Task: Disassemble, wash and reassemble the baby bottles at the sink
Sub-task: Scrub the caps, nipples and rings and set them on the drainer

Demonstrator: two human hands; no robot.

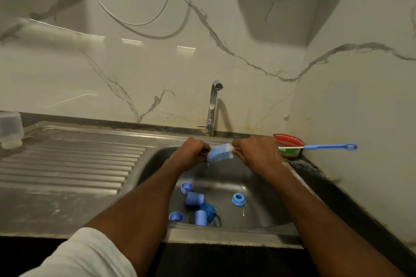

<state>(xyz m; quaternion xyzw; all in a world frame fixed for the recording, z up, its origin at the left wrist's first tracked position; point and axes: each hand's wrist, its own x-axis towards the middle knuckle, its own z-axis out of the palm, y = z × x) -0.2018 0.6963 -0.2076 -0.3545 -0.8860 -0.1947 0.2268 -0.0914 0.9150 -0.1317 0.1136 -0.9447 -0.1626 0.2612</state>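
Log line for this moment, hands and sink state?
left hand: grips blue piece | right hand: grips same piece | tap: running | sink: loose blue parts | brush: on red tub

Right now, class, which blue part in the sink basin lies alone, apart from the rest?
The blue ring, right of the drain. The other blue pieces cluster on the left, by the drain.

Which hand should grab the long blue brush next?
The right hand, probably. The blue brush lies across the red tub just right of it, while the left hand grips the blue bottle on the far side.
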